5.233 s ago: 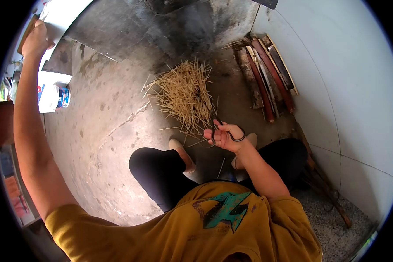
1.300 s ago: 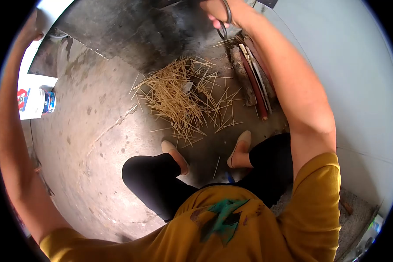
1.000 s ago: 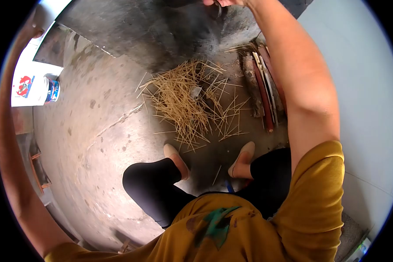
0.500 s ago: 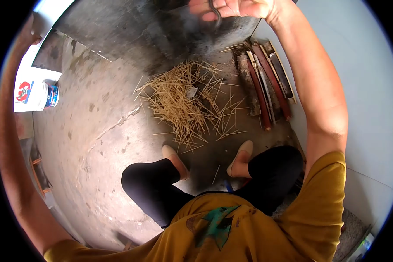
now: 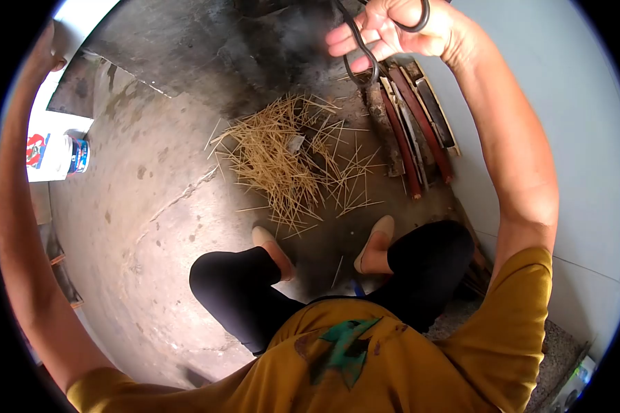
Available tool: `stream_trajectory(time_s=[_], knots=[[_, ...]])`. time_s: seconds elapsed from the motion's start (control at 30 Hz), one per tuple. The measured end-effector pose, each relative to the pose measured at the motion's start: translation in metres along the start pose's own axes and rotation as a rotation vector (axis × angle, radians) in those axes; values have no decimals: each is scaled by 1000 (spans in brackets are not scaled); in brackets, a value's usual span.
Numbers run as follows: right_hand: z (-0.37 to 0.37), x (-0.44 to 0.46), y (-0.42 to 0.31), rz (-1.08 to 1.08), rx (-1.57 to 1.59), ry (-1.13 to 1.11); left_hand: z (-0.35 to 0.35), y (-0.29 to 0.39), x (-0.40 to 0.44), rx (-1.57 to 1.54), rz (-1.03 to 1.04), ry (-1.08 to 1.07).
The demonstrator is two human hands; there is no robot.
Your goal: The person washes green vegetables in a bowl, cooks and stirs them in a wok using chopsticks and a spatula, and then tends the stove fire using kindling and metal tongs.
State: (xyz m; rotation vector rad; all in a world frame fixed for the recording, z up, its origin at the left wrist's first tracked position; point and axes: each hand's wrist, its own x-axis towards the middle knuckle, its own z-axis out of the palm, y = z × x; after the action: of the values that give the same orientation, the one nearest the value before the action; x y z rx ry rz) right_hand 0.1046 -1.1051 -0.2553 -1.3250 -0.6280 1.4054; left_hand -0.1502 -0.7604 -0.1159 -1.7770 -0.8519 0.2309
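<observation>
Concrete floor (image 5: 127, 213), straw heap (image 5: 275, 151). Tongs (image 5: 357, 34) beyond straw, in right hand (image 5: 406, 40): digits hooked loosely through loops (image 5: 426, 15). Judged stiff, fairly light metal; take by loops. Left hand (image 5: 45, 56) at edge, grip untellable.

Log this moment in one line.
right hand: holds looped tool | left hand: raised at left, grip unclear | straw: heaped on floor | wood: right of straw

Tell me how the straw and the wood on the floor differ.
The straw is thin and pale yellow; the wood is thicker, with reddish-brown and dark pieces. The straw lies crisscrossed in a loose heap, while the wood lies roughly side by side near the wall. Both have long, narrow pieces.
</observation>
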Motion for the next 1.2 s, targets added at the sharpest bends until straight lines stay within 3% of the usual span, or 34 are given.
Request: stream_trajectory(time_s=[0.17,0.2,0.3,0.37,0.47,0.5,0.53,0.6,0.7,0.77,0.83,0.9,0.97,1.03,1.2], knots=[[-4,16,-15,83,42,-75,71,-10,34,-381,-102,216],[-5,32,-17,4,97,-115,92,-10,42,-494,-114,290],[5,24,-21,-1,-4,-16,110,-8,41,-700,-141,397],[1,-1,-13,2,120,-109,92,-6,24,-790,-201,324],[19,-39,13,-132,-56,-3,70,-6,23,-1029,-287,163],[19,-48,16,-58,-39,-16,69,-8,27,-1097,-317,129],[18,-58,29,-92,-27,-34,80,-5,28,-946,-250,252],[19,-80,53,-77,54,-59,78,-6,27,-915,-224,251],[30,-117,111,-134,203,-55,80,-13,33,-1112,-269,51],[43,-140,156,-69,332,-27,113,-20,51,-1041,-209,176],[56,-158,196,144,202,-32,121,-22,52,-830,-117,234],[72,-167,254,93,433,-90,100,-15,43,-1172,-220,150],[84,-170,303,181,697,-98,98,-16,46,-1306,-270,86],[96,-171,325,269,847,-104,94,-19,41,-1110,-256,43],[119,-165,345,394,950,-117,-10,4,-8,-72,-100,-23]])
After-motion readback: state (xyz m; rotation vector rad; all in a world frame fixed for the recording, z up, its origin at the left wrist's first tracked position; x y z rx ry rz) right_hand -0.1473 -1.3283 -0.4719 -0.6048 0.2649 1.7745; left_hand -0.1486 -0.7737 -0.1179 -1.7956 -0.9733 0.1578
